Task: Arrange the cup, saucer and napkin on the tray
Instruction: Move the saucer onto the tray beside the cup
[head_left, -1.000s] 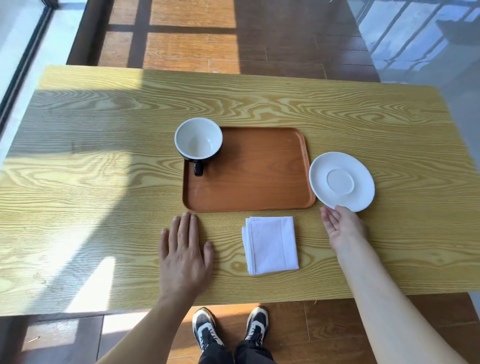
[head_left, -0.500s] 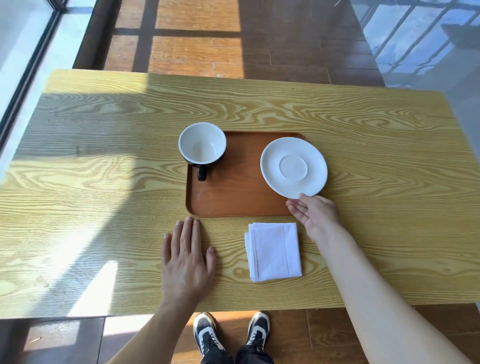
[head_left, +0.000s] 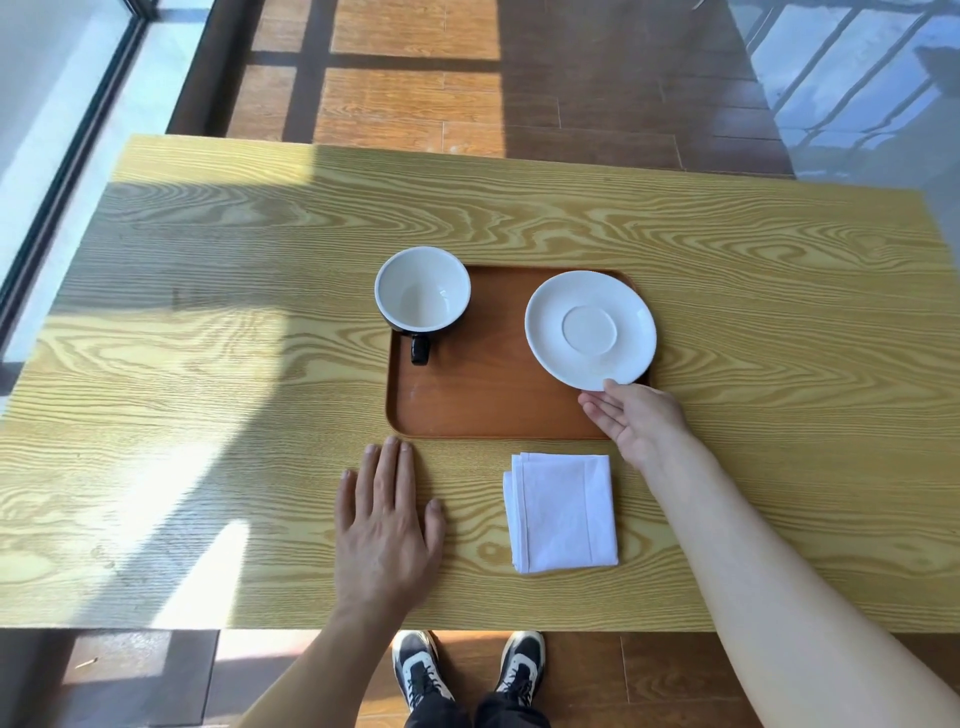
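A brown wooden tray lies in the middle of the table. A cup, white inside and black outside, stands at the tray's far left corner with its handle toward me. The white saucer is over the tray's right side, and my right hand holds its near rim with the fingers under it. A folded white napkin lies on the table just in front of the tray. My left hand rests flat on the table, left of the napkin, fingertips near the tray's front edge.
The yellow wood-grain table has bare surface to the left and right of the tray. Its near edge runs just above my shoes. A window frame borders the far left.
My right hand carried the saucer left from the table beside the tray to over the tray's right side. The left hand, cup and napkin stayed put.
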